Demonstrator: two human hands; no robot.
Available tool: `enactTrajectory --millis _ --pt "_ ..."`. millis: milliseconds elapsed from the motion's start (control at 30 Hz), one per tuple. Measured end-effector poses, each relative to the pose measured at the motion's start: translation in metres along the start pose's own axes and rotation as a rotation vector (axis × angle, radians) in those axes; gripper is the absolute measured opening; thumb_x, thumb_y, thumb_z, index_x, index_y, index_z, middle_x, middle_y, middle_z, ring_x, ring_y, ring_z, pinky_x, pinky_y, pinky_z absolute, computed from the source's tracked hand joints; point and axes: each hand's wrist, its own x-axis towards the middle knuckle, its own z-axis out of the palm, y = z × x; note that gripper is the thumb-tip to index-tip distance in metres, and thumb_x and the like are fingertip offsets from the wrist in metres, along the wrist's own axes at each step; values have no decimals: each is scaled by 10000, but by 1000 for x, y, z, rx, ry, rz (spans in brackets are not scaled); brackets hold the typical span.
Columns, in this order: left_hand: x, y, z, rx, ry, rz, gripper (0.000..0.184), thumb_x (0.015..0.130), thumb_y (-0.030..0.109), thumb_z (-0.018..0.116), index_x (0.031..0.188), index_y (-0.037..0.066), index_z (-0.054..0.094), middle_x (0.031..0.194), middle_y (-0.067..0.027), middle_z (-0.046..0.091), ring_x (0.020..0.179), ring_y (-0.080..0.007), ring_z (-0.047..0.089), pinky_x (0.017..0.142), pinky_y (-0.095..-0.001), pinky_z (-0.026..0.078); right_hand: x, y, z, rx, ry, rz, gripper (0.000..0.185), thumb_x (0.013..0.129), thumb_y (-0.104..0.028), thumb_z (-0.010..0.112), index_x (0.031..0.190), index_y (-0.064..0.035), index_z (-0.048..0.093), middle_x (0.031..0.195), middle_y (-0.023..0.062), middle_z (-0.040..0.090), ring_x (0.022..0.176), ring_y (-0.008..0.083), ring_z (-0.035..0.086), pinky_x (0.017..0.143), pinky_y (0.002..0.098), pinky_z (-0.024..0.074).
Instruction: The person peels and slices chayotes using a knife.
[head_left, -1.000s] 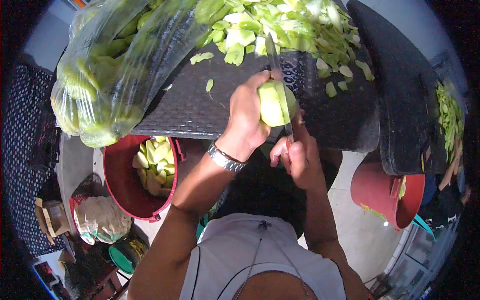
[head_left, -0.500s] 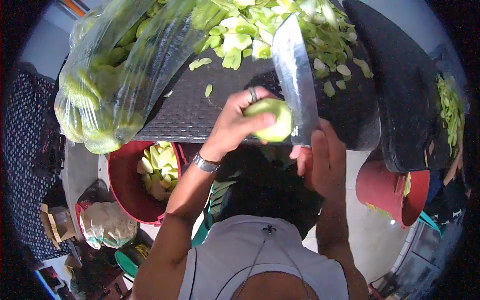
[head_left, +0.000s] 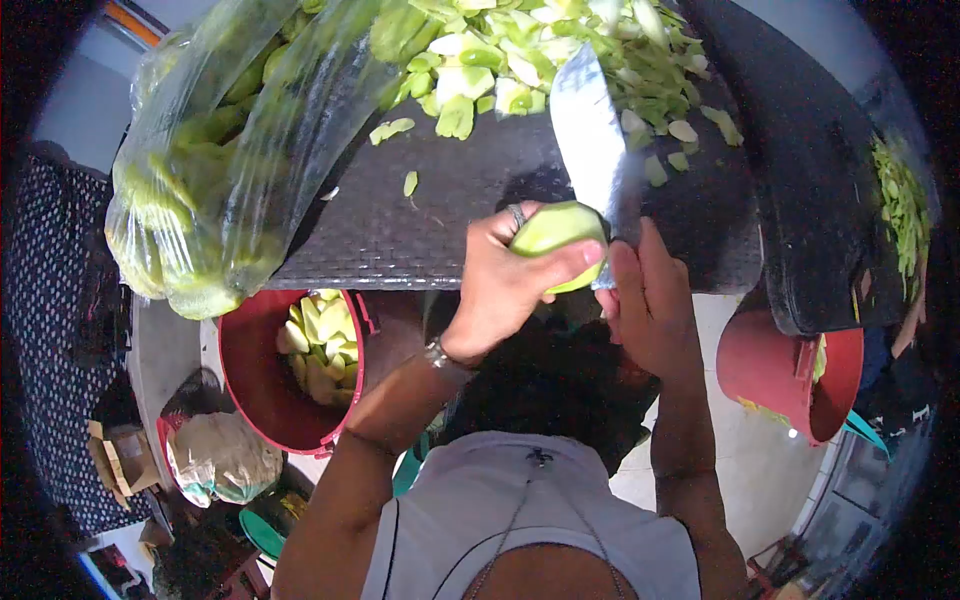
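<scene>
My left hand (head_left: 515, 270) is closed round a pale green fruit that looks like a chayote (head_left: 565, 228), its thumb lying across the near side. A ring and a metal watch are on this hand and wrist. My right hand (head_left: 645, 290) grips a broad kitchen knife (head_left: 588, 130) low down, its fingers hiding the handle. The blade points up and away, and its lower part lies against or very close to the right side of the fruit. Both hands are at the near edge of a dark woven-textured table (head_left: 400, 240). Past the blade lies a heap of green peelings (head_left: 500, 60).
A clear plastic bag (head_left: 190, 210) of green fruit fills the table's left side. Below it stands a red bucket (head_left: 265, 400) holding pale cut pieces. Another red bucket (head_left: 755, 365) is at right, under a dark chair-like surface (head_left: 800, 170). A stuffed sack (head_left: 225, 455) sits lower left.
My left hand and the fruit have shifted slightly right and turned, closer to the knife. The knife has tilted, its lower blade now nearer the fruit's right side.
</scene>
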Motion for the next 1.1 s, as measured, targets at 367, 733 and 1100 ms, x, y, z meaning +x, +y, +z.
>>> enactTrajectory --millis 367,733,1100 --pt "18 -13 4 91 22 -76 353 857 334 811 995 20 727 744 1 681 536 -36 555 425 -194 409 5 14 -2 -82 -123 91 469 1017 -321 588 1285 57 519 1089 310 635 797 488 632 689 532 507" --pt "45 58 -17 1091 -12 1327 590 753 322 801 1217 0 631 1192 -178 657 1133 -376 625 1036 -479 459 43 24 -7 -421 -38 -326 305 996 -244 617 1147 -8 497 714 249 640 699 464 674 549 521 513" --pt "120 16 -21 1249 -165 1364 466 776 513 708 883 60 700 815 -84 653 814 -292 628 831 -432 503 57 8 -8 -787 -16 -386 477 985 -474 587 1091 -12 536 621 93 628 559 288 674 509 406 534"
